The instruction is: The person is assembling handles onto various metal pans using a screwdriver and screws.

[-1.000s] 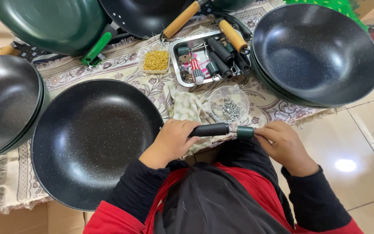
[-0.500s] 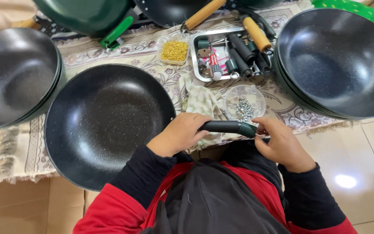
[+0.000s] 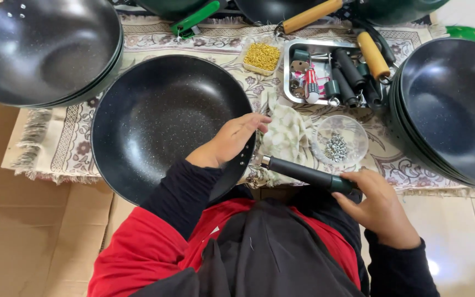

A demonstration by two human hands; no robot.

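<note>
Glass bowl [image 3: 340, 140]: small metal nuts.
Steel tray [image 3: 291, 71]: handles, hardware.
Black handle [image 3: 303, 174]: metal end points upper-left; right hand [image 3: 379, 208] grasping it.
Left hand [image 3: 230, 141]: released, on wok [image 3: 160, 121] rim.

A single head-worn camera looks almost straight down from above the person's chest, close enough that the red and black clothing fills the lower middle of the frame. The view faces forward over a patterned cloth [image 3: 215, 45] spread across the upper half. The left hand [image 3: 231, 141] sits near centre, the right hand [image 3: 377, 204] at lower right. Pans are cut off at the top and right edges, so the far side is probably out of view
</note>
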